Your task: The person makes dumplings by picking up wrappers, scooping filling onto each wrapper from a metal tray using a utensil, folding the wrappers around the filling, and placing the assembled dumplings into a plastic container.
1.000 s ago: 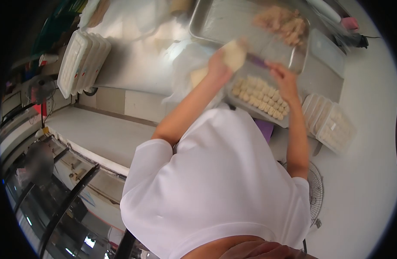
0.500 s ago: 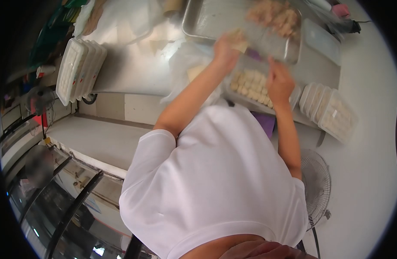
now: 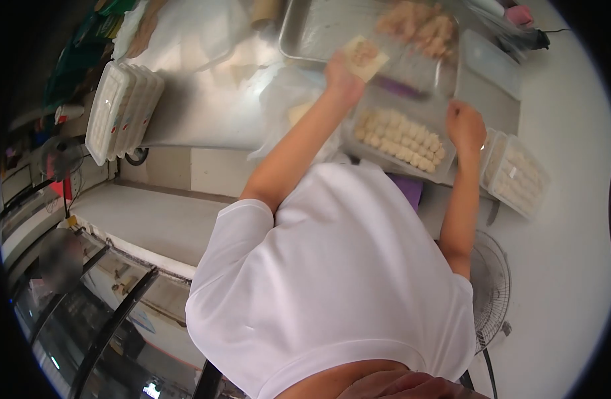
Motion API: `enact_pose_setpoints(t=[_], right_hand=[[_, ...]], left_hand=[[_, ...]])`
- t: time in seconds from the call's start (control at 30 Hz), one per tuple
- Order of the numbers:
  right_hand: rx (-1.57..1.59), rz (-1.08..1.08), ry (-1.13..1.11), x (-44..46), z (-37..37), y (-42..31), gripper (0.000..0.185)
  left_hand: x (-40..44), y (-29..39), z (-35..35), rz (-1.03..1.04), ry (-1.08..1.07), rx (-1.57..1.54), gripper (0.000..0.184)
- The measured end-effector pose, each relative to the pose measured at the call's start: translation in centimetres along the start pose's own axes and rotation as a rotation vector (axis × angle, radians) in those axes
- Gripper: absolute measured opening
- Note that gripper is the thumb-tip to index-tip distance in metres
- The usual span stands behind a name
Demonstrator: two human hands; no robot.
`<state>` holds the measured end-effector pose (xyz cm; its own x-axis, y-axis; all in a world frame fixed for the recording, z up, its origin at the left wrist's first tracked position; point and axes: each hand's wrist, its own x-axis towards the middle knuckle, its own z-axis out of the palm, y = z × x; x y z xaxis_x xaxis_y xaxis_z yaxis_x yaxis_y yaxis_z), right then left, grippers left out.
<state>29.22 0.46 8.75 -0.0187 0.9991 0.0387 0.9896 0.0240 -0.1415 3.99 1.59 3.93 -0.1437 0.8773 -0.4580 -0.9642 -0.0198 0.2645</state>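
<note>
My left hand holds a square dough wrapper flat, with a dab of pinkish filling on its middle. It is just over the near edge of a metal tray. A mound of pinkish raw meat filling lies at that tray's right side. My right hand is closed, near the right end of a clear plastic box; what its fingers hold, if anything, cannot be made out. Rows of small pale dumplings fill much of the box. A blurred purple thing lies between box and tray.
More pale wrappers lie by a crumpled plastic bag left of my forearm. Stacked white trays stand at the left of the steel table. Filled plastic boxes sit at the right edge, above a fan.
My right hand has moved right, away from the wrapper and off the dumpling box. The wrapper in my left hand now shows flat, with filling on it.
</note>
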Motion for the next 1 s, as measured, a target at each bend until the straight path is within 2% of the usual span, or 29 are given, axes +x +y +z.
enact_pose_setpoints(t=[0.03,0.07,0.13,0.17,0.23,0.33,0.4,0.47,0.57,0.63,0.73,0.77,0.83,0.93,1.0], right_hand=[[0.026,-0.024,0.095,-0.1,-0.8,-0.3,0.024],[0.022,-0.024,0.094,-0.3,-1.3,-0.8,0.024],[0.389,-0.192,0.234,-0.8,-1.6,-2.4,0.023],[0.389,-0.187,0.232,-1.2,-1.3,-3.4,0.023],[0.475,-0.367,0.354,-1.6,-0.3,-4.9,0.024],[0.371,-0.411,0.366,-1.8,2.9,-4.9,0.024],[0.315,-0.426,0.411,-1.6,4.0,-5.1,0.023],[0.264,-0.424,0.452,-1.5,4.8,-5.4,0.022],[0.227,-0.323,0.478,-0.2,5.4,-5.2,0.022],[0.332,-0.286,0.562,1.0,5.1,-4.3,0.023],[0.411,-0.301,0.559,2.1,4.4,-2.7,0.024],[0.409,-0.308,0.559,2.1,4.2,-2.5,0.024],[0.703,-0.212,0.396,1.0,2.4,-3.6,0.025],[0.877,-0.194,0.289,-0.6,2.0,-5.6,0.026],[0.814,-0.229,0.253,-2.2,2.2,-7.1,0.026]], left_hand=[[0.5,-0.4,-0.2,-0.002,-0.003,-0.005,0.045],[0.9,-0.8,-0.6,0.005,-0.039,0.058,0.042],[0.8,-1.1,-0.6,0.013,-0.074,0.121,0.038],[0.4,-1.3,-0.3,-0.001,-0.092,0.173,0.036],[-0.1,-1.6,0.0,-0.025,-0.108,0.231,0.033],[-0.3,-1.5,0.6,-0.027,-0.141,0.180,0.032],[-0.9,-1.0,1.0,-0.055,-0.094,0.218,0.042],[-0.4,-1.0,0.6,-0.052,-0.077,0.173,0.043],[0.2,-0.9,0.2,-0.021,-0.065,0.118,0.044],[0.7,-0.7,-0.2,0.006,-0.066,0.114,0.045],[1.7,-0.8,-1.1,-0.002,-0.094,0.041,0.046],[2.0,-1.0,-1.4,-0.027,-0.089,-0.021,0.041],[2.0,-1.3,-1.2,-0.049,-0.078,-0.085,0.037],[1.7,-2.1,-0.5,-0.020,0.001,0.007,0.038],[1.4,-2.3,0.1,-0.047,-0.059,-0.021,0.034]])
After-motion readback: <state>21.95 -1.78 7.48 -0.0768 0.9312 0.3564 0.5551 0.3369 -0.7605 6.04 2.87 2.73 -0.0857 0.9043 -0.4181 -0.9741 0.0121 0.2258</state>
